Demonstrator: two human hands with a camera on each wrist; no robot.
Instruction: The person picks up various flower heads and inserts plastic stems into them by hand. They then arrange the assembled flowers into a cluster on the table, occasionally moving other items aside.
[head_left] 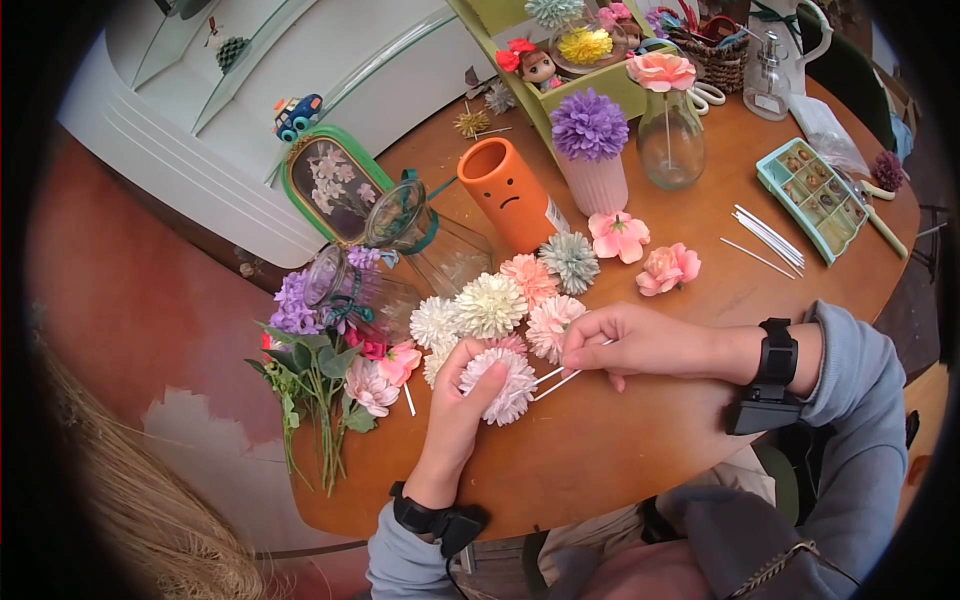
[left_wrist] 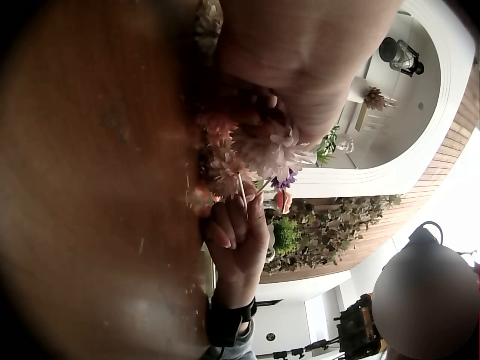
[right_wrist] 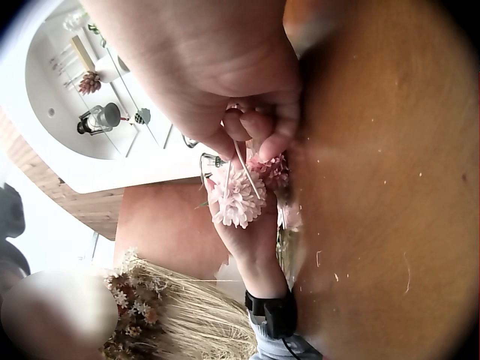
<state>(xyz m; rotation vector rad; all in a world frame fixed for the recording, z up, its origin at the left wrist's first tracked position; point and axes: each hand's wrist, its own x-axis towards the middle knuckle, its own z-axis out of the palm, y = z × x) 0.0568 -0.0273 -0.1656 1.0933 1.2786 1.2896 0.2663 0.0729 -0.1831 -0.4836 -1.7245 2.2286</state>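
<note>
My left hand (head_left: pixel 450 410) grips a pale pink pom-pom flower (head_left: pixel 506 392), its thumb lying over the petals. Between the fingertips of my right hand (head_left: pixel 630 342) I pinch two thin white sticks (head_left: pixel 556 386) that point at the flower. In the right wrist view the sticks (right_wrist: pixel 244 171) spread apart and overlap the front of the pink flower (right_wrist: pixel 238 201). Just beyond both hands lie several more pom-pom flower heads, among them a cream one (head_left: pixel 491 305), a peach one (head_left: pixel 530 280) and a light pink one (head_left: pixel 553 326).
Left of the hands lies a leafy bunch of flowers (head_left: pixel 318 370) by glass vases (head_left: pixel 440 250). Behind stand an orange frowning cylinder (head_left: pixel 508 195) and a pink vase (head_left: pixel 595 185) with a purple flower. Loose white sticks (head_left: pixel 768 238) and a teal compartment box (head_left: pixel 815 195) lie to the right.
</note>
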